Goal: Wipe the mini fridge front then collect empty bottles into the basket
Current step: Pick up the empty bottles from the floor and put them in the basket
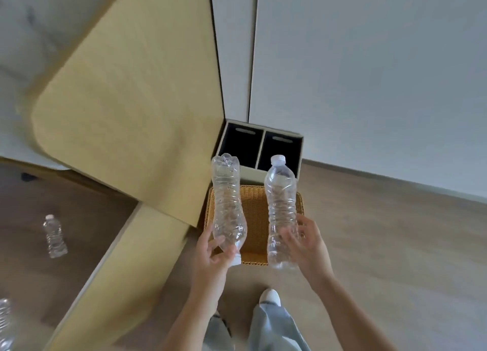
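Two bottles being held side by side above the basket.
The left hand is holding the left bottle cap-down over the basket's left half. The right hand is holding the right bottle cap-up over its right edge. A two-compartment bin is standing just behind the basket, and a third bottle is sitting well apart to the left.

Inverted bottle clear, ribbed, white cap; upright bottle clear, ribbed, white cap; wicker basket golden-brown, tight woven pattern; two-compartment bin beige outside, black inside; panel pale yellow, faint wood grain; floor grey-brown, wood-look planks; wall plain off-white; third bottle clear, white cap, on dark brown surface; trousers light blue denim; shoe white.
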`<state>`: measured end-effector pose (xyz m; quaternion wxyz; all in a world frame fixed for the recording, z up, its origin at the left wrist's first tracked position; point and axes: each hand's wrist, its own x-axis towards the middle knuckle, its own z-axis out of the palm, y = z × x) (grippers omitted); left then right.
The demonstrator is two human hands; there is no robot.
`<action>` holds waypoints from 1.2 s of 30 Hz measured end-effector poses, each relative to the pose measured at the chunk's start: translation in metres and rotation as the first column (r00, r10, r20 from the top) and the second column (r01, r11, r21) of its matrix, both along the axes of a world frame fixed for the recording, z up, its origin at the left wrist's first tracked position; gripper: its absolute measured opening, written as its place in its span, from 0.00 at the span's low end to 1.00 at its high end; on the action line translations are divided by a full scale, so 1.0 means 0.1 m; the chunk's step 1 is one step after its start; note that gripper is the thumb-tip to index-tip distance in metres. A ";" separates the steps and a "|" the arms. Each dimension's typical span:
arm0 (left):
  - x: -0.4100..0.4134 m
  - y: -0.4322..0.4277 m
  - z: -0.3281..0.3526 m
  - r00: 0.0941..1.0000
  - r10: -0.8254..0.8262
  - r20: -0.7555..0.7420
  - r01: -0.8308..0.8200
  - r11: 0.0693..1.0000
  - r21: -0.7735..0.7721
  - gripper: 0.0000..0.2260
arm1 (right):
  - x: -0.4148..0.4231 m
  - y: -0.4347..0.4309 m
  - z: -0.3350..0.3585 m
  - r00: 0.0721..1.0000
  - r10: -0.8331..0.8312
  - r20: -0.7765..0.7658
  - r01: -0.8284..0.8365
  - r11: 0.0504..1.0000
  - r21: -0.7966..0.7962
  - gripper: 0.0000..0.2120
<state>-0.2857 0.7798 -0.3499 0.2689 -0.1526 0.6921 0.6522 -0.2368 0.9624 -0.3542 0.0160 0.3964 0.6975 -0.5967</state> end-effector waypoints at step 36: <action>-0.60 0.10 -5.21 0.983 -0.122 0.133 0.157 0.943 -0.292 0.30 | -0.48 -0.03 -5.34 0.961 0.054 0.272 -0.004 0.983 -0.183 0.24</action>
